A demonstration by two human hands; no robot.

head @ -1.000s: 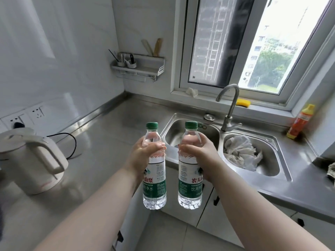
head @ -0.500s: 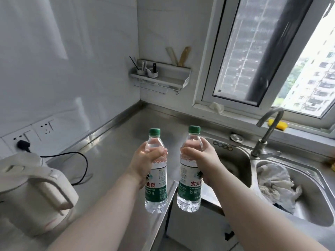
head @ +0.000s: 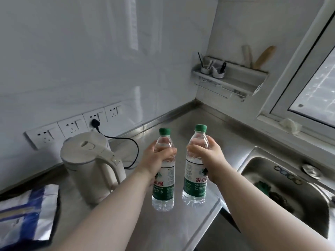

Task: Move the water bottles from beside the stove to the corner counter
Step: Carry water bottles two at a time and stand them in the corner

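Beneath left hand (head: 156, 160) and right hand (head: 208, 158), corner counter (head: 228, 134) reached; clamped on left bottle (head: 163, 189) and right bottle (head: 194, 185) (both upright); setting down left.

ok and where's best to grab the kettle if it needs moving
Grip the kettle by its handle, coming from the right: it stands upright and the looped handle juts out that side with a gap for fingers. Mind the cord, plugged into the wall.

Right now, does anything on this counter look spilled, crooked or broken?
Nothing stands out. The left bottle in the left hand and the right bottle in the right hand are capped, the right one leaning slightly. The kettle stands upright. Dark bits in the sink are too blurred to identify.
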